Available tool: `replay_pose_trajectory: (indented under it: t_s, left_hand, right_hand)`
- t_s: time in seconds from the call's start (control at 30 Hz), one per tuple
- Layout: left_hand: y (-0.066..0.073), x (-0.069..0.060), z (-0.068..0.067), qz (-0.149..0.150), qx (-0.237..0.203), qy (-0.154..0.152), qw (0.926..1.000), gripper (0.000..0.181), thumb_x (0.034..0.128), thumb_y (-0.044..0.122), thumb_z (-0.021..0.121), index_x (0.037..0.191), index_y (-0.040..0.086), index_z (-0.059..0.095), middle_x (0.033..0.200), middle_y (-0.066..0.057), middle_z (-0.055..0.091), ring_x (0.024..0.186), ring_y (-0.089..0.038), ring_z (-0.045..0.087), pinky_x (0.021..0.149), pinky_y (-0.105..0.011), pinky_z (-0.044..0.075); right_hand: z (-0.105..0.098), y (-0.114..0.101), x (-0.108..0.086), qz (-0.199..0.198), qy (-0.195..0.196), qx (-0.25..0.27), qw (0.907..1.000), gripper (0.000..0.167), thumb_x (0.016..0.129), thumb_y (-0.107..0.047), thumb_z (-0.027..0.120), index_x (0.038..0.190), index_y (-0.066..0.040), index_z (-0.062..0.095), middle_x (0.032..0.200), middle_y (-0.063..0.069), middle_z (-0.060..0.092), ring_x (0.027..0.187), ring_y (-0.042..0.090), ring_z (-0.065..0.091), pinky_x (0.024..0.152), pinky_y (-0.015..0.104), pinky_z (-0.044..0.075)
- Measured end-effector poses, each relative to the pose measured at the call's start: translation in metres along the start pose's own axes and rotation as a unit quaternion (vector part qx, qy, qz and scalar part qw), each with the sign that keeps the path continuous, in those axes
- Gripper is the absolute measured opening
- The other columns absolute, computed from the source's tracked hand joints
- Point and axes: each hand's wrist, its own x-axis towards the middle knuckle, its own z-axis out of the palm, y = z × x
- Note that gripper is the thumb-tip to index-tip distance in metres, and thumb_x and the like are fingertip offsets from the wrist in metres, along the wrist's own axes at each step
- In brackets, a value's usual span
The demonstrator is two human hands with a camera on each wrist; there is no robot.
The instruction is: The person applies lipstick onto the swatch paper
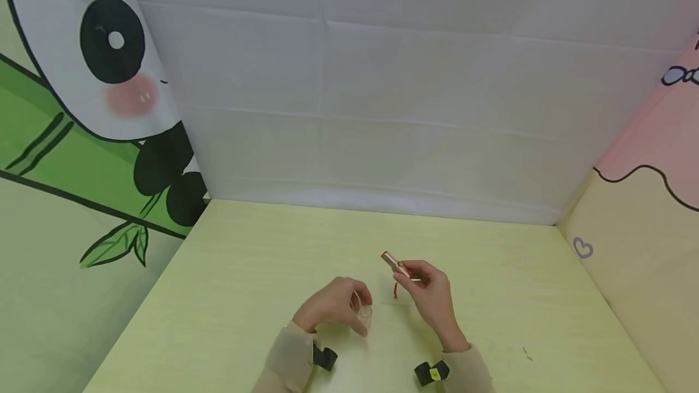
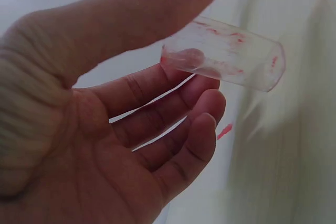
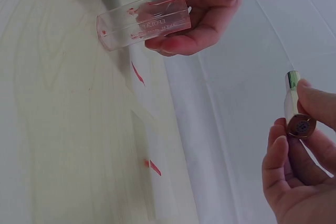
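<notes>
A clear cap with red smears inside is held between the thumb and fingers of my left hand. Its free end points away from the palm, and faint printed letters show on the cap in the right wrist view. Higher and to the right, my right hand pinches a gold lipstick tube near its base. The tube slants up and left with a bit of red at its top. Lipstick and cap are apart. Below the lipstick, a red streak marks a pale thin sheet on the table.
The pale yellow table runs back to a white creased backdrop. Panels with drawings stand at left and right. A small thin dark mark is on the table at the right. Black wrist cameras are strapped on both cuffs.
</notes>
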Motion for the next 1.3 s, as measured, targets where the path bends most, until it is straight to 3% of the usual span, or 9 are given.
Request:
replay_pose_trajectory:
  t_s: [0.23, 0.6, 0.77, 1.03, 1.3]
  left_hand:
    - [-0.001, 0.002, 0.006, 0.002, 0.035, -0.018, 0.9992, 0.045, 0.0555, 0.017, 0.094, 0.091, 0.015, 0.066, 0.074, 0.004, 0.058, 0.063, -0.006, 0.053, 0.058, -0.024, 0.045]
    - [-0.004, 0.002, 0.009, 0.013, 0.06, -0.01, 0.998, 0.032, 0.0597, 0.008, 0.089, 0.081, 0.016, 0.067, 0.069, 0.007, 0.055, 0.062, -0.005, 0.049, 0.059, -0.023, 0.043]
    - [-0.006, -0.001, 0.007, 0.036, 0.038, 0.01, 0.9986, 0.025, 0.0623, -0.002, 0.08, 0.075, 0.015, 0.067, 0.066, 0.007, 0.055, 0.06, -0.004, 0.048, 0.055, -0.022, 0.042]
    - [-0.002, -0.005, 0.001, 0.069, -0.034, 0.053, 0.9956, 0.018, 0.0697, -0.001, 0.074, 0.083, 0.01, 0.07, 0.07, 0.007, 0.061, 0.062, -0.006, 0.055, 0.056, -0.024, 0.047]
    - [-0.002, -0.007, -0.004, 0.055, -0.081, 0.076, 0.9922, 0.013, 0.0775, 0.001, 0.067, 0.089, 0.007, 0.069, 0.083, 0.0, 0.065, 0.072, -0.008, 0.066, 0.067, -0.027, 0.052]
  right_hand:
    - [0.0, 0.003, -0.001, -0.002, 0.004, 0.007, 1.0, 0.022, 0.081, 0.002, 0.074, 0.101, 0.005, 0.068, 0.095, 0.014, 0.067, 0.084, 0.029, 0.065, 0.069, 0.026, 0.054]
    - [0.004, 0.001, -0.004, -0.004, -0.009, 0.015, 0.9998, 0.02, 0.081, 0.001, 0.075, 0.1, 0.004, 0.069, 0.093, 0.012, 0.067, 0.083, 0.03, 0.065, 0.067, 0.027, 0.054]
    - [0.005, -0.002, -0.007, -0.013, -0.014, 0.005, 0.9998, 0.019, 0.081, 0.0, 0.074, 0.099, 0.004, 0.069, 0.093, 0.011, 0.067, 0.082, 0.029, 0.065, 0.066, 0.026, 0.053]
    - [0.005, -0.002, -0.008, -0.018, -0.03, 0.002, 0.9994, 0.02, 0.082, 0.0, 0.074, 0.101, 0.005, 0.069, 0.095, 0.011, 0.068, 0.083, 0.026, 0.065, 0.068, 0.027, 0.054]
    - [0.005, -0.005, -0.01, -0.024, -0.046, 0.002, 0.9987, 0.022, 0.082, 0.001, 0.072, 0.104, 0.005, 0.068, 0.098, 0.012, 0.067, 0.083, 0.023, 0.065, 0.068, 0.026, 0.053]
